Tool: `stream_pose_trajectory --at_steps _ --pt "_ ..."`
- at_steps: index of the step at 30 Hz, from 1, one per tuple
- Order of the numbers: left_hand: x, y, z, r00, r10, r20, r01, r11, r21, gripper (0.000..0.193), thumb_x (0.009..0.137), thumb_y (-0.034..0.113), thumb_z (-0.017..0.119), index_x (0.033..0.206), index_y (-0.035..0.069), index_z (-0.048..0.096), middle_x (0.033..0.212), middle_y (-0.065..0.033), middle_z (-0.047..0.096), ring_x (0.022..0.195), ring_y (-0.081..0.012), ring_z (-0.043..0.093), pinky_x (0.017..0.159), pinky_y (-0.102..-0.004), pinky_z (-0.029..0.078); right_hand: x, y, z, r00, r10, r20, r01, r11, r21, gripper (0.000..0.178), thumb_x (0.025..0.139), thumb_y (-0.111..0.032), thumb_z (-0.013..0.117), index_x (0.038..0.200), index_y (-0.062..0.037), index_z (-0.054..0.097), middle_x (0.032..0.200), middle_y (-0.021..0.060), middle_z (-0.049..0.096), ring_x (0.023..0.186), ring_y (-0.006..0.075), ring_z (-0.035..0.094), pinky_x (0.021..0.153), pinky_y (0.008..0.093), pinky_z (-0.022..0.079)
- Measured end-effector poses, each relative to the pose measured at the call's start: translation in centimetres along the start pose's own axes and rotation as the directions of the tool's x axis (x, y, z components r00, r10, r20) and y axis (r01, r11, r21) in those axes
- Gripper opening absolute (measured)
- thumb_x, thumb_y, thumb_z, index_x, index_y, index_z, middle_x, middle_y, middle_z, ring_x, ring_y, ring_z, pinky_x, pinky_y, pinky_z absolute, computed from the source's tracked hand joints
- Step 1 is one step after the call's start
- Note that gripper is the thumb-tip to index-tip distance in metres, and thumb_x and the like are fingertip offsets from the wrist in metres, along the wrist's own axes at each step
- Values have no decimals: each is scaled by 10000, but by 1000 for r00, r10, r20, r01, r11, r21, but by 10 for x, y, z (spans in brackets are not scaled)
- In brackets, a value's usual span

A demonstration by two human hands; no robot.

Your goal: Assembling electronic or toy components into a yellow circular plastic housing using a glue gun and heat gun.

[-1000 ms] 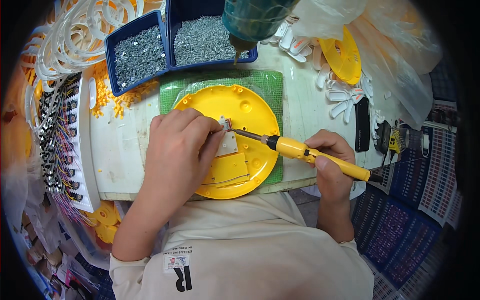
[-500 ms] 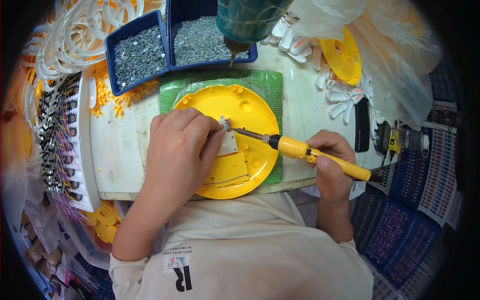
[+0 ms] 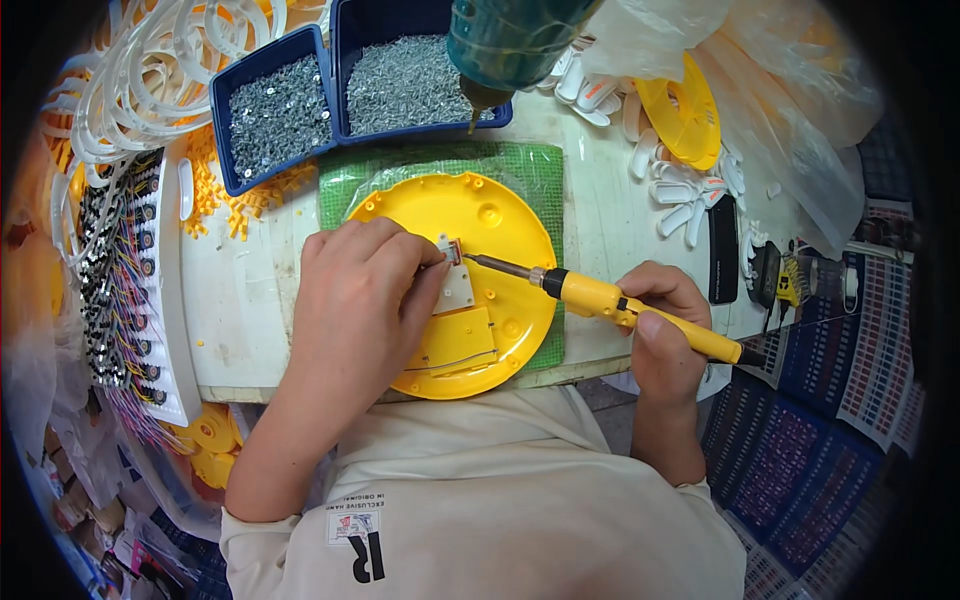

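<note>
1. Left hand (image 3: 362,275): arched over yellow disc (image 3: 522,235), fingertips at small component (image 3: 456,251); whether pinching, cannot tell.
2. Right hand (image 3: 668,325): curled round soldering iron (image 3: 595,297), tip beside component.
3. Yellow disc: on green mat (image 3: 335,190).

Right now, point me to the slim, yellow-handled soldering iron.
In the head view, right of centre, the yellow-handled soldering iron sits in the right hand, its metal tip over the round yellow plastic shell, beside the left hand.

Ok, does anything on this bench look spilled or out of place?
Maybe: small yellow pieces lie loose on the table beside the blue bins, as if spilled. The yellow shell under the left hand shows no obvious damage.
</note>
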State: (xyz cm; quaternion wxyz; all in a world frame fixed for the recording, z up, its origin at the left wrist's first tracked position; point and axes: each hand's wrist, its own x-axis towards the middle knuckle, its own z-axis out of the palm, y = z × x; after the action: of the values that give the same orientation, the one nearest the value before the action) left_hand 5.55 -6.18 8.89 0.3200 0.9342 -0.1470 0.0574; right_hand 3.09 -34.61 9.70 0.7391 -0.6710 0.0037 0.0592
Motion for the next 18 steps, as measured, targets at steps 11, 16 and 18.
stream_pose_trajectory --at_steps 11,16,18 --pt "6 0 0 999 35 -7 -35 999 -6 100 859 102 779 861 66 686 844 -74 642 871 -287 629 808 -415 436 -6 -5 0 997 -39 -61 36 998 -50 378 850 -220 658 1102 61 631 955 109 624 799 137 571 712 266 464" --pt "5 4 4 999 -23 31 22 999 35 109 857 74 772 852 57 664 802 -86 599 824 -309 602 800 -417 437 -15 -7 -38 945 -134 -299 130 991 -33 381 834 -227 665 1090 54 638 977 123 644 790 154 600 699 271 481" --pt "0 -2 4 1000 -21 8 21 999 50 111 862 53 761 853 49 651 812 -84 604 815 -302 595 805 -411 436 -24 -11 -71 842 -215 -495 221 974 -48 376 830 -226 650 1084 50 638 972 125 647 777 163 604 683 278 487"
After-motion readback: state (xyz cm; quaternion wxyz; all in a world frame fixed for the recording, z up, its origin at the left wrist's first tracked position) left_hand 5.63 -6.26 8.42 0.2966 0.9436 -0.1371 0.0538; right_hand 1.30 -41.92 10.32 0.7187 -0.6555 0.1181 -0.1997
